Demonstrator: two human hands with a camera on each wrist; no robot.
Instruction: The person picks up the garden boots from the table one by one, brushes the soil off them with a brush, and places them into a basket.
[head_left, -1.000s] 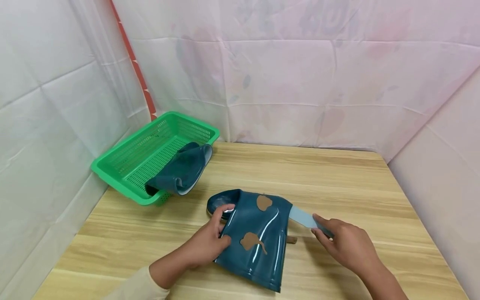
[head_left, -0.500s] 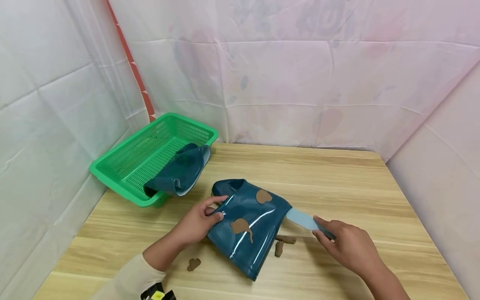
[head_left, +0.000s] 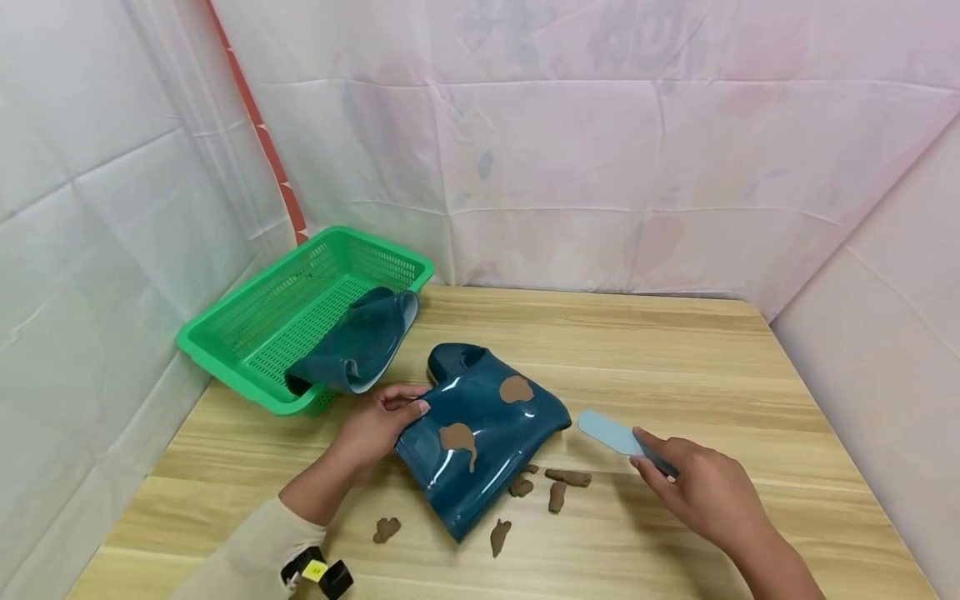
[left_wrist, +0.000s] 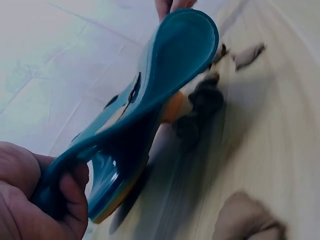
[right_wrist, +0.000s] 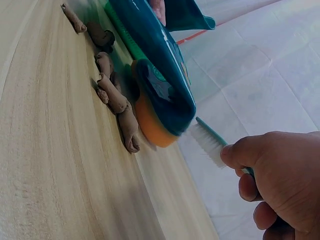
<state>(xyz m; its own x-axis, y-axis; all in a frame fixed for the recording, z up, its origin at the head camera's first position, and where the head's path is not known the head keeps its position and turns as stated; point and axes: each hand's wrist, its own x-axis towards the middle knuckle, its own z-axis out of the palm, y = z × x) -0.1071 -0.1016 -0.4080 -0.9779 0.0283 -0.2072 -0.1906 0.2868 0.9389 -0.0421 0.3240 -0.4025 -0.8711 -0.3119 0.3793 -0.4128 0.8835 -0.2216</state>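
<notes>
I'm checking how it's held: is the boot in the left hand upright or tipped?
Tipped: the boot leans over, its open mouth facing the left wrist camera.

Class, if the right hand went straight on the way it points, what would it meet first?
The right hand, brush leading, would likely meet the boot held by the left hand; the exact contact height is unclear.

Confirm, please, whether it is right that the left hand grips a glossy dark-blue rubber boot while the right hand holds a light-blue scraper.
"Scraper" is wrong: the right hand holds a light-blue brush, whose white bristles show in the right wrist view; the left hand grips the boot.
</notes>
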